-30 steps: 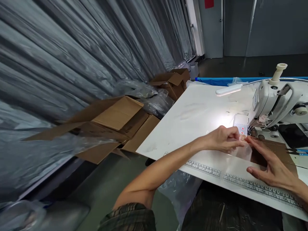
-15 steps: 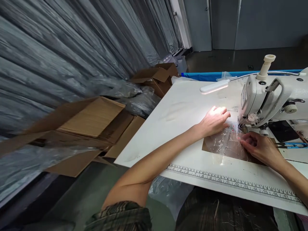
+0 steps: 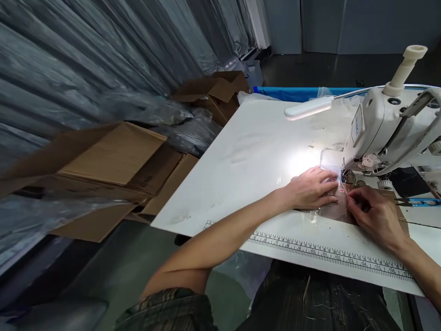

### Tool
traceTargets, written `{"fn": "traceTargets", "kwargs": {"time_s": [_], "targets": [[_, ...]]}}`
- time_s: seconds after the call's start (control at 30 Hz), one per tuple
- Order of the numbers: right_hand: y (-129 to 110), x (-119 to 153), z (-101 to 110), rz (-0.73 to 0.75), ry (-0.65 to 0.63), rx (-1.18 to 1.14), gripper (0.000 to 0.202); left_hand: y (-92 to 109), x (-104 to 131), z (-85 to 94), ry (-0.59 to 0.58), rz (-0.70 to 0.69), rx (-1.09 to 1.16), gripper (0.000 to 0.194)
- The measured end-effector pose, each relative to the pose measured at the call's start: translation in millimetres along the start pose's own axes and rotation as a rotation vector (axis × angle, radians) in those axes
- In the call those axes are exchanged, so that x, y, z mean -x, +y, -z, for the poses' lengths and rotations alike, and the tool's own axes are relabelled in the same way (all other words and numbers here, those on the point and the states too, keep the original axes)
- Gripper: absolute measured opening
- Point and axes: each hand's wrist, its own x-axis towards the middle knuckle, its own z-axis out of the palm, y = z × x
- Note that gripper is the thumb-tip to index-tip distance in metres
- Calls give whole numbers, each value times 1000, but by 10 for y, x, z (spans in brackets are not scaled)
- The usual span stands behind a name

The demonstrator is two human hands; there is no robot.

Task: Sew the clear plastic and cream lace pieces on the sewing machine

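A sheer, pale piece of fabric with small red marks [image 3: 339, 207] lies beneath the needle area of the white sewing machine [image 3: 374, 122]. My left hand [image 3: 313, 187] rests flat on it just left of the needle, fingers stretched out. On the other side my right hand [image 3: 374, 209] pinches the fabric's right edge between thumb and fingers. Under the fabric is a brown plate [image 3: 396, 202] on the white table [image 3: 255, 161]. The machine's lamp [image 3: 308, 109] throws a bright spot by the needle.
Blue thread snips [image 3: 420, 202] and a black flat object [image 3: 408, 182] lie right of the machine. A printed ruler [image 3: 330, 258] follows the table's front edge. Open cardboard boxes [image 3: 113, 156] stand at the left, with clear plastic bags [image 3: 193, 133] among them.
My left hand has come down and flattened onto the fabric. The fabric has shifted up past the needle, and my right hand now pinches its edge. The view has shifted slightly.
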Motion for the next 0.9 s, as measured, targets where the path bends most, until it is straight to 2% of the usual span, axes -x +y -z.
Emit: {"fn": "traceTargets", "kwargs": {"time_s": [0.1,0.2,0.3,0.37,0.47,0.6,0.67,0.77,0.9], "targets": [[-46,35,-38,114,-10,83,27,14,-10,-28,124,47,9,38],[-72,44,-73,158,-39,158,28,122,-39,-72,241,42,-18,29],[-65,34,-57,185,-92,138,27,169,-46,-101,161,-26,41,26],[-40,12,-7,178,-141,19,27,130,-32,-90,88,-25,106,24],[26,-47,102,51,-167,-145,31,42,-7,-39,20,-20,167,23],[120,-147,230,-144,-223,-97,36,9,6,-9,42,4,215,24],[136,-183,270,-152,-283,-75,36,21,2,-16,112,41,290,21],[116,-201,297,-91,-336,-44,36,44,-22,-17,209,176,452,17],[74,-169,271,68,-287,-43,33,74,-74,11,282,351,678,17]]}}
